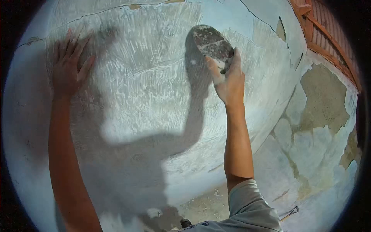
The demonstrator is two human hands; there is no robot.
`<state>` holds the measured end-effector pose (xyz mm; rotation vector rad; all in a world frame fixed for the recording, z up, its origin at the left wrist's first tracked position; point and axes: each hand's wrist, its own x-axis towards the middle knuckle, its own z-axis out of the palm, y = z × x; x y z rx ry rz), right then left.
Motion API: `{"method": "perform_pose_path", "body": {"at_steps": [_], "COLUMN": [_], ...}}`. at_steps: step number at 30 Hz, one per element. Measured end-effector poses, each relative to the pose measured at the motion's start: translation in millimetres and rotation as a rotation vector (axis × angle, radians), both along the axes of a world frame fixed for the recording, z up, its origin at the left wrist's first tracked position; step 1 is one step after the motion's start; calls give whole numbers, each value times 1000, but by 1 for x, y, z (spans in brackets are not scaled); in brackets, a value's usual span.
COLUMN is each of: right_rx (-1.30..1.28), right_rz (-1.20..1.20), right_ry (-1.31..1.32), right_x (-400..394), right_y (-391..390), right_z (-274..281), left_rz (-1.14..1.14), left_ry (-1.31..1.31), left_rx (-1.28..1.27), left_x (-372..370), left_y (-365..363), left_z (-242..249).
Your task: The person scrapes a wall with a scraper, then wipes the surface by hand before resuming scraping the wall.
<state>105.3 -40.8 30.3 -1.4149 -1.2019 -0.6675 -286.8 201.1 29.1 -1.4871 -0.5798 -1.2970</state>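
Observation:
My right hand (230,83) grips a dark, oval flat plate (213,42) by its lower edge, thumb on one side and fingers on the other. White smears and dust mark the plate, which is close to the wall and throws a shadow to its left. At the upper left, my left hand (68,75) lies with fingers spread against the plastered wall (150,89). Streaky whitish strokes cover the wall between both hands. Pale dust coats the fingertips of my right hand.
Cracks (259,17) run along the wall's top. On the right, an adjoining wall has peeled patches (324,96) showing bare grey-brown render. Wooden beams (332,34) and corrugated sheeting edge the upper right. A D-shaped tool handle (292,212) is low at the right, above rubble-strewn ground (208,203).

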Motion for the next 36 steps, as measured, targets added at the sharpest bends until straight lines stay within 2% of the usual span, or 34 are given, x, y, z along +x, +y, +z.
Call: {"method": "perform_pose_path", "body": {"at_steps": [4,5,8,12,13,16,17,20,21,24,28,29,32,33,34,36], "right_rx": [-28,28,39,-28,-36,-54,-87,-68,-13,-34,-8,-31,-36,49,13,122], "right_rz": [-77,-91,-72,-148,-286,-179,-210,-252,-198,-282,-110,-211,-154,-184,-228,-191], "right_ry": [17,-51,-108,-153,-191,-57,-16,-40,-65,-52,-70,-54,-38,-129,-112,-223], "right_x": [-3,0,-3,-4,-2,-19,-23,-24,-16,-17,-9,-11,-14,0,-3,3], "right_y": [-6,-1,4,0,2,-11,-9,-6,1,0,-2,1,0,13,10,15], "right_z": [-32,-34,-5,23,16,-11,-11,13,26,43,-19,-26,8,26,46,69], "left_rz": [47,66,151,106,98,106,118,40,46,57,82,100,18,35,54,73], "left_ry": [19,42,40,29,29,26,21,37,43,53,48,34,30,29,29,25], "left_rx": [-62,-89,-134,-87,-104,-133,-132,-55,-54,-39,-72,-96,-40,-52,-71,-78], "left_x": [1,0,-3,-3,-2,-2,-2,1,0,-3,-4,-3,1,1,-1,-4], "left_y": [-12,-15,-8,-5,-9,-10,-9,-12,-9,-1,-5,-6,-6,-6,-7,-6], "left_z": [5,6,5,9,8,5,7,8,7,7,4,4,4,6,5,5]}}
